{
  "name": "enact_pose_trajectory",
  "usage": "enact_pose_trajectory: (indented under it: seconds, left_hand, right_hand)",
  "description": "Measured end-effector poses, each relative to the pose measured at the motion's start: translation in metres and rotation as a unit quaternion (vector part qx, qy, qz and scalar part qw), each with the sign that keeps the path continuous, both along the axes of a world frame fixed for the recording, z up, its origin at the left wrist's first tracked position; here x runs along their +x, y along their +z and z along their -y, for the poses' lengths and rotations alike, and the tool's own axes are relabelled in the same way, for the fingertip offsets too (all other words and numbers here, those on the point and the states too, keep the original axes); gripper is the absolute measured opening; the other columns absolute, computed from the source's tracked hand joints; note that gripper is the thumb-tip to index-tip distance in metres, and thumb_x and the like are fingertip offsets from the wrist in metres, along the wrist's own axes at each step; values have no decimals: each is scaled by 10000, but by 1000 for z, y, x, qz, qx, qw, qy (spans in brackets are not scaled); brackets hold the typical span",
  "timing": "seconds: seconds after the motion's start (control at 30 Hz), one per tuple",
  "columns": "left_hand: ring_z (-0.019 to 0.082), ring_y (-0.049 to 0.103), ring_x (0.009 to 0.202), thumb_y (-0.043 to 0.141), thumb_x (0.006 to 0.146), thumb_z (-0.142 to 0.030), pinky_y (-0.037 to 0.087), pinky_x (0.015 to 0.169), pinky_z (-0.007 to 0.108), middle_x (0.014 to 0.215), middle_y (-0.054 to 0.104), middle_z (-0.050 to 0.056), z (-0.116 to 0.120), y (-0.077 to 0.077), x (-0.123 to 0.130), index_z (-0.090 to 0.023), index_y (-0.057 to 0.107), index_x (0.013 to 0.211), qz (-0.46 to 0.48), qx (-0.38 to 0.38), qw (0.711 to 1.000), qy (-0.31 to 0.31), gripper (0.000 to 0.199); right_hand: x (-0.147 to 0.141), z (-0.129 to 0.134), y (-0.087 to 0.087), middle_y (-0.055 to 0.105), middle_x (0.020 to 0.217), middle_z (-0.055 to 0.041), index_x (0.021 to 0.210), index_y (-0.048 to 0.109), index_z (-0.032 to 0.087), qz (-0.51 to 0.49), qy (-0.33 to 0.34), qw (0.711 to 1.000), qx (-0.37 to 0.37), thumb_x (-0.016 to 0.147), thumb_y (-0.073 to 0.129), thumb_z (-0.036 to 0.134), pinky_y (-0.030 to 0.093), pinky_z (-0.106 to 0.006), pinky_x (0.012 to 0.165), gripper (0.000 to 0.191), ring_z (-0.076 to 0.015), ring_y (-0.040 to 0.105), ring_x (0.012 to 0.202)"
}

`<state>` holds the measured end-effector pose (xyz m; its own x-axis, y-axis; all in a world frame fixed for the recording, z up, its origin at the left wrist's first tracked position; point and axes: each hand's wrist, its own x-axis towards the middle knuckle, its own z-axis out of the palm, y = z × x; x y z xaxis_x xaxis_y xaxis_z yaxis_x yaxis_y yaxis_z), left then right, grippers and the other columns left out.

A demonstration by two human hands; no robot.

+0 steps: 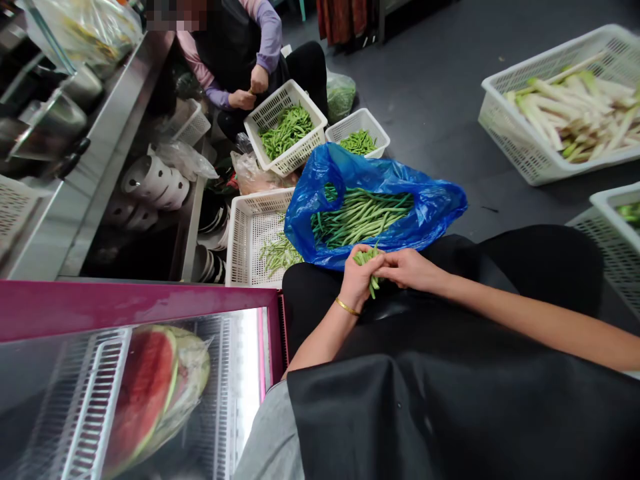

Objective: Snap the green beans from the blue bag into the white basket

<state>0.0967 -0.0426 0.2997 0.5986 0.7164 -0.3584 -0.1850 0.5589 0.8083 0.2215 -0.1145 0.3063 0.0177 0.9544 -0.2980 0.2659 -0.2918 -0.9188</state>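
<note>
My left hand (356,277), with a gold bangle at the wrist, is closed around a small bunch of green beans (373,288) above my lap. Fingers of my right hand (407,269) pinch at the same bunch from the right, touching the left fingertips. Just beyond both hands lies an open blue plastic bag (440,203) with long whole green beans (365,217) inside. Left of the bag, a white basket (243,250) contains short bean pieces and trimmings (280,255). What exactly the right fingertips grip is partly hidden.
Across from me a co-worker (235,40) sits, hands together over a basket (315,137) of green beans. A smaller basket (383,137) of beans stands beside it. At right, a large basket (533,163) holds pale stalks. A glass-fronted fridge (200,297) with cut watermelon (145,387) is at my left.
</note>
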Motion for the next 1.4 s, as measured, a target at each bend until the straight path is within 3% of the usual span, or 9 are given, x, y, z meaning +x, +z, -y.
enact_pose_trajectory:
  seconds: [0.17, 0.33, 0.47, 0.57, 0.67, 0.77, 0.93, 1.07, 1.4]
  left_hand:
    - [87, 572, 561, 842, 539, -303, 444, 572, 215, 715, 646, -4, -4, 4, -7, -175, 526, 801, -43, 5, 995, -95, 430]
    - [82, 532, 513, 842, 551, -324, 398, 517, 201, 606, 589, -15, -8, 7, -10, -158, 544, 766, -89, 66, 970, -214, 403]
    - [78, 502, 520, 786, 639, -389, 395, 525, 210, 616, 553, -34, 2, 13, -5, -174, 521, 803, -104, 109, 974, -167, 379]
    - [75, 497, 597, 766, 668, -372, 407, 585, 208, 683, 556, -31, 5, 14, -3, -178, 550, 816, -136, 218, 959, -120, 326]
    - [82, 521, 613, 775, 640, -341, 431, 597, 212, 724, 595, -19, -5, 9, -6, -182, 525, 801, -128, 160, 974, -98, 338]
    - [99, 551, 545, 761, 630, -332, 441, 523, 215, 686, 626, -12, -21, 2, -12, -197, 450, 836, -68, -43, 994, -80, 397]
    - [127, 613, 569, 762, 622, -271, 509, 558, 251, 699, 650, 5, -31, 2, -16, -184, 482, 936, -4, -156, 982, -104, 429]
    - [96, 578, 560, 780, 606, -204, 504, 580, 246, 662, 596, -22, -26, 3, -15, -153, 555, 1001, 33, -160, 978, -127, 458]
    - [53, 510, 508, 828, 567, -235, 433, 522, 210, 686, 634, 15, -25, -5, 8, -108, 587, 894, 26, -141, 990, 4, 425]
  right_hand:
    - [30, 6, 11, 635, 797, -70, 795, 608, 191, 275, -26, 942, 192, 873, 511, 462, 401, -255, 577, 298, -162, 565, 678]
    - [42, 10, 10, 598, 708, -67, 739, 593, 191, 339, 136, 899, 243, 910, 413, 308, 322, -246, 524, 274, -142, 514, 603]
    - [25, 8, 6, 518, 549, -21, 625, 519, 192, 115, 15, 985, 126, 872, 443, 363, 316, -246, 484, 310, -121, 454, 491]
    - [16, 10, 6, 340, 412, 48, 573, 441, 209, -167, -125, 978, -2, 821, 465, 472, 296, -240, 407, 362, -101, 354, 370]
    - [31, 15, 13, 358, 388, 45, 558, 489, 194, -222, -31, 971, -82, 752, 543, 544, 307, -239, 401, 404, -108, 395, 360]
    - [65, 4, 25, 546, 471, -8, 624, 644, 172, 19, 172, 979, -109, 739, 607, 572, 340, -236, 453, 417, -129, 506, 442]
    - [105, -59, 9, 701, 932, -146, 932, 720, 139, 502, 65, 861, -40, 898, 469, 357, 434, -311, 658, 334, -249, 648, 811]
    - [107, -95, -15, 664, 1035, -231, 995, 704, 63, 572, 121, 803, -118, 872, 445, 168, 447, -343, 687, 305, -297, 655, 889]
    - [50, -9, 11, 699, 792, -60, 872, 646, 183, 378, 34, 916, 131, 906, 472, 430, 433, -272, 606, 305, -185, 642, 689]
